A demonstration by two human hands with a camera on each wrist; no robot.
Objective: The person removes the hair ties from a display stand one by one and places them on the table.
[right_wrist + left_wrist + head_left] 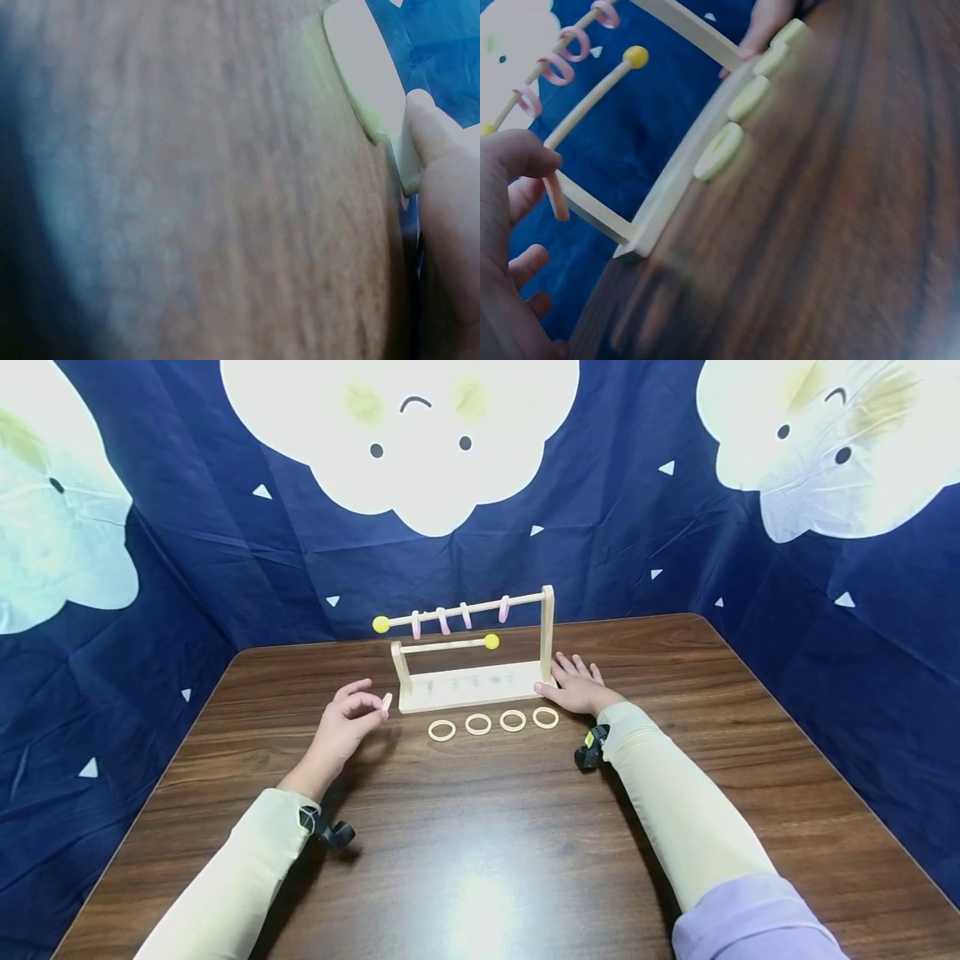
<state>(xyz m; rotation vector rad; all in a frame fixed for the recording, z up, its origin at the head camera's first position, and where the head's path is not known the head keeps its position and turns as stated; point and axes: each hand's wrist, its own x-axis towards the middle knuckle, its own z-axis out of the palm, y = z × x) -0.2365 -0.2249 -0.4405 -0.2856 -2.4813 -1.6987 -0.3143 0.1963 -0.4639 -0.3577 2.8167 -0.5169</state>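
My left hand (345,727) pinches a pink ring (387,702) between thumb and fingertips, just left of a wooden stand (472,687). In the left wrist view that ring (557,199) appears edge-on. The stand carries two bars, each tipped with a yellow ball. Several pink rings (504,608) hang on the upper bar (480,607); the lower bar (446,646) is bare. My right hand (577,687) rests at the stand's right end, fingers spread, thumb on the base. The right wrist view shows the thumb (435,131) against the base's edge.
Several pale wooden rings (442,731) lie in a row on the brown table (465,827), in front of the stand. A dark blue cloth (615,560) with white clouds hangs behind and at the sides. Each wrist wears a black camera (592,747).
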